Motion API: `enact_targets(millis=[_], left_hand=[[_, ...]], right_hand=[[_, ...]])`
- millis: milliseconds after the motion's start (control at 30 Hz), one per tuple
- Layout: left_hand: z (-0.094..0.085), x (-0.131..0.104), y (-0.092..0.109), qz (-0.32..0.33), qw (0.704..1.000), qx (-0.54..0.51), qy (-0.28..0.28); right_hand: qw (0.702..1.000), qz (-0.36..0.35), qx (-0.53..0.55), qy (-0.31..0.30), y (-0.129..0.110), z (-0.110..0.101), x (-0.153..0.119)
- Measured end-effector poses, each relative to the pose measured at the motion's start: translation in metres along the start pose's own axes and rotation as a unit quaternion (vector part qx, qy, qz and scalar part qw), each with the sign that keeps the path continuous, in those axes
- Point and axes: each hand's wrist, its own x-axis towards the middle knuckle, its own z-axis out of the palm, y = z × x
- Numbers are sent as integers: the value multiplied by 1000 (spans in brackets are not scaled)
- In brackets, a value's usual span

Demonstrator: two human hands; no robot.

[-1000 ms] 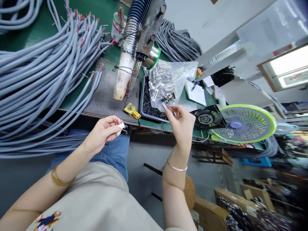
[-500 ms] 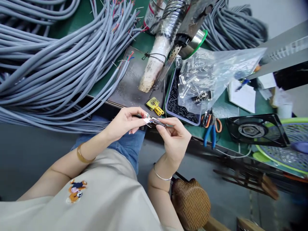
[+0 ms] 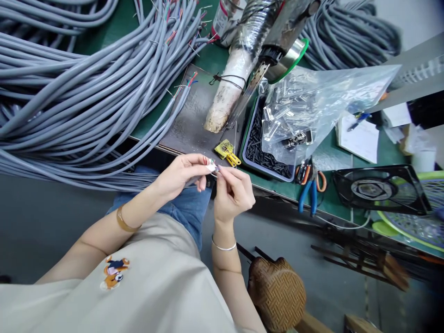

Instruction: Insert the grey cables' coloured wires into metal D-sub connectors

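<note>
Wires (image 3: 212, 162) at my fingertips, by the edge of the table (image 3: 388, 150).
My left hand (image 3: 182, 175) pinches a white piece (image 3: 210, 168) beside them; my right hand (image 3: 233, 190) pinches a small thing, too hidden to name. Best, I judge, to keep the left still and move only right fingertips.

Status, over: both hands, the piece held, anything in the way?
Left hand pinching white piece with fine colored wires. Right hand closed right beside it, contents hidden. Yellow plastic piece just beyond hands.

Sm. wht piece (image 3: 211, 168) w/ thin col. wires (image 3: 212, 161), pinched, partly hidden.
</note>
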Motion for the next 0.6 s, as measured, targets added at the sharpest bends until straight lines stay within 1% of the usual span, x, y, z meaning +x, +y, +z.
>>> enact_targets(millis=[67,167,267,400,467,533,600], left_hand=[[-3,0,5,16,1000,-11,7],[-8,-2,12,26,999,-27,-4],[-12,-4,19,45,998,-47,12],[-14,-6,27,65,994,-79,27],[-14,-7,28,65,993,-93,33],[-13,-7,27,60,993,-99,34],[-13,-7,26,56,993,-98,33]], right_hand=[[1000,12,22,10,0,-2,2],[996,48,64,41,-3,-12,6],[991,76,101,47,-3,-22,9],[990,77,103,57,1,-30,8],[990,85,99,45,5,-33,7],[991,90,92,20,8,-36,7],[994,76,79,-8,9,-41,7]])
